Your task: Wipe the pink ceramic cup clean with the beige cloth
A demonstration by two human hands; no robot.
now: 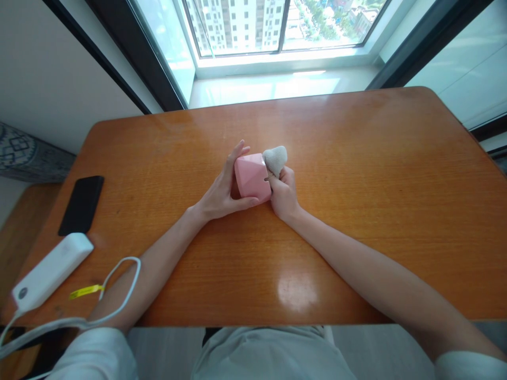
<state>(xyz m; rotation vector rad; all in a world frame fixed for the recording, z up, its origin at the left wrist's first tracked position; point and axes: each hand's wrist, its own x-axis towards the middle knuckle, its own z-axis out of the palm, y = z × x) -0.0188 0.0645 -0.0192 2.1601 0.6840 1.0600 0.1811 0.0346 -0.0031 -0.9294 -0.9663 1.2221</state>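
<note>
Pink block (pixel 251 179) sat, I saw from afar, above the middle of the table (pixel 356 174), its longer axis pointing windowward and leaning slightly left, clasped by the left hand (pixel 220 197) while the right hand (pixel 284 196) gripped a grey cloth (pixel 276 159) beside it.

No txt, brand or no. legible. Nearest thing to a label: yellow tag (pixel 85 291) on the white cable (pixel 133 277), L side of the table (pixel 356 158), approx. beside the loop; any print on it too small/blurred to read. White device (pixel 55 269) nearby, also L side, has a round dark mark (pixel 23 292) at its near end, btn or logo, can't tell which, no letters or nos. readable there. Bldg. (pixel 237 24) thru window: too far/washed out for any sign to be made out.
</note>
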